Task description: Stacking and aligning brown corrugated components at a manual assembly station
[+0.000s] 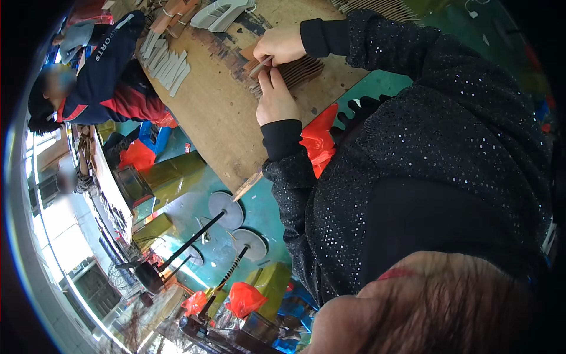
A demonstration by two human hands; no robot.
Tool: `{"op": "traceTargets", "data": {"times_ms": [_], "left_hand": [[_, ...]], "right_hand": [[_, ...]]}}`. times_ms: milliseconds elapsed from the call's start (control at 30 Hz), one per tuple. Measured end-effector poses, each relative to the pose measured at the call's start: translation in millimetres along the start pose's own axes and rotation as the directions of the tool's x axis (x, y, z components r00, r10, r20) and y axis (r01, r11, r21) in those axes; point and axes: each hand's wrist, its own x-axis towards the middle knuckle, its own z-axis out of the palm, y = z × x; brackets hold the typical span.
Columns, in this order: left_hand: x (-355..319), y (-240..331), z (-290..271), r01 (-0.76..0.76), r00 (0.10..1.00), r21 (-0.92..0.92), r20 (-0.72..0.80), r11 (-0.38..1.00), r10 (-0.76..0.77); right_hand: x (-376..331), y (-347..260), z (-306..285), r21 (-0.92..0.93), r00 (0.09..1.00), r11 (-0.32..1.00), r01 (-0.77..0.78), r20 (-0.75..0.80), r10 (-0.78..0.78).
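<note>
My right hand is closed, pinching a small flat brown strip over the table. From below, the fingertips of my left hand press against the same strip, fingers bent in. Right beside both hands lies a row of thin brown strips, packed side by side with narrow gaps; my hands cover part of it. What the strips are made of I cannot make out.
The wooden worktable carries pale strips, white curved pieces and more brown strips. A co-worker sits at its left side. A red plastic bag hangs near my body. Round-based stands are on the green floor.
</note>
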Motion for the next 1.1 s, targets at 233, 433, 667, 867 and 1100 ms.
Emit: {"op": "traceTargets", "data": {"times_ms": [233,433,667,867,1100], "left_hand": [[2,4,-9,0.060,0.996,-0.082,0.066,0.995,-0.055],[1,-4,-9,0.009,0.999,-0.122,0.037,0.992,-0.004],[-1,1,-14,-0.021,1.000,-0.051,0.012,0.998,0.021],[2,2,-15,0.013,0.994,-0.084,0.106,0.996,-0.004],[1,2,-8,0.042,0.995,-0.042,0.092,0.998,-0.038]], "right_hand": [[-26,-5,8,-0.128,0.985,0.978,-0.166,-0.059,0.159],[-32,-3,14,-0.101,0.969,0.989,-0.111,-0.234,0.085],[-33,-17,3,-0.064,0.970,0.970,-0.235,-0.069,0.231],[-13,-5,-18,0.204,0.987,0.967,-0.155,-0.012,0.160],[14,-3,-3,0.069,0.985,0.995,0.066,0.155,-0.076]]}}
